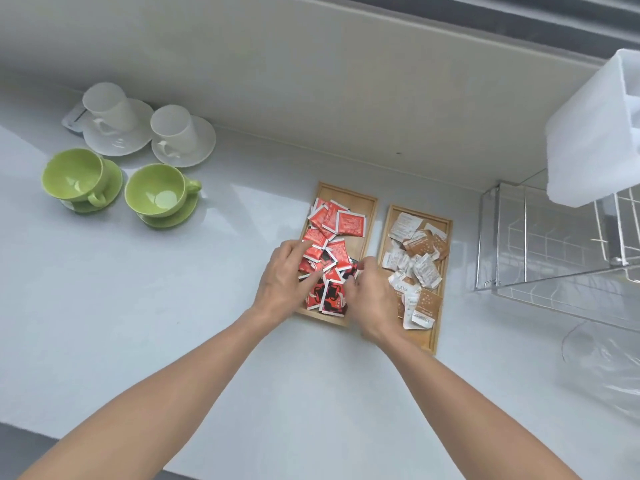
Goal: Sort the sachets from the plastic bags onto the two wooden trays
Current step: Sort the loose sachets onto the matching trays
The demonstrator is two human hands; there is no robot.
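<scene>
Two trays lie side by side, the left tray [367, 202] and right tray [446, 226] each holding sachets; cups on saucers [138, 147] stand far left, a wire rack [554, 244] right.

A pale grey countertop [242, 306] runs up to a light wall, and two wooden trays sit side by side near its middle: the left tray [367, 202] heaped with red sachets [349, 223], the right tray [446, 226] with white and brown sachets [415, 258]. At far left stand two green cups on green saucers [114, 188], with two white cups upside down on white saucers [149, 129] behind them. At right sit a wire rack [554, 244] and, nearer, crumpled clear plastic [606, 368].
</scene>
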